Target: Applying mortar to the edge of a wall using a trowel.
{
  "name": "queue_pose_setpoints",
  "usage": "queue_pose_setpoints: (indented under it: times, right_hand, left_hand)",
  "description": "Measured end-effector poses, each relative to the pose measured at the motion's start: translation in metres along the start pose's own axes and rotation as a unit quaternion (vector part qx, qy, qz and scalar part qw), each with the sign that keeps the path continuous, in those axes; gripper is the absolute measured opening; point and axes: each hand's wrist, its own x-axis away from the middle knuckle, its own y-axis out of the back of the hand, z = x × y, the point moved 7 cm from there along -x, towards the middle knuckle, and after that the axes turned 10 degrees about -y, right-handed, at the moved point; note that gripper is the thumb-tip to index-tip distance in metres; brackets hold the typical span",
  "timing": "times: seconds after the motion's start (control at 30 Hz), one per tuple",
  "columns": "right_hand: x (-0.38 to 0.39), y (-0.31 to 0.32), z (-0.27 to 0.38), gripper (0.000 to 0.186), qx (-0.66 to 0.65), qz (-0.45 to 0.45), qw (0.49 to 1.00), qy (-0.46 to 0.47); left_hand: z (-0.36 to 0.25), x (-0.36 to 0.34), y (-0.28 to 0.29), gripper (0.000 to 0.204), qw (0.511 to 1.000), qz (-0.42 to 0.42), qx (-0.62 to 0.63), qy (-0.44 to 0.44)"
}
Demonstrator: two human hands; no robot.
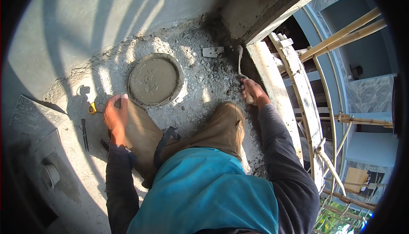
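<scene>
Clamped around the handle of a trowel (240, 68), likely for reach into the far corner (227, 39), the right hand (254, 92) works right of the mortar basin (180, 80), while the left hand (116, 118), thumb and fingers apart, rests by the left knee (136, 119).

Trowel (240, 63) with blade indistinct in dark corner (229, 38)

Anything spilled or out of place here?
Loose rubble litters the floor between the basin of grey mix and the right hand, looking untidy; whether any is spilled mix is unclear.
</scene>
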Motion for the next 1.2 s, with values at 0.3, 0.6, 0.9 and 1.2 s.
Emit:
queue_pose_setpoints:
  times: [0.3,0.6,0.9,1.2]
  right_hand:
    - [0.017,-0.019,-0.017,0.04,0.376,-0.136,0.915,0.052]
    - [-0.044,0.006,0.037,0.052,0.495,-0.292,0.805,0.147]
    - [-0.038,0.007,0.038,0.049,0.414,-0.336,0.844,0.064]
    - [-0.029,0.009,0.031,0.051,0.44,-0.398,0.792,0.141]
  left_hand:
    - [0.01,-0.008,-0.01,0.039,0.999,-0.011,0.009,-0.041]
    - [0.006,-0.005,-0.005,0.038,0.998,-0.034,-0.003,-0.051]
    - [0.007,-0.009,-0.009,0.04,0.999,-0.015,0.0,-0.038]
    - [0.006,-0.011,-0.01,0.039,0.999,-0.007,-0.001,-0.032]
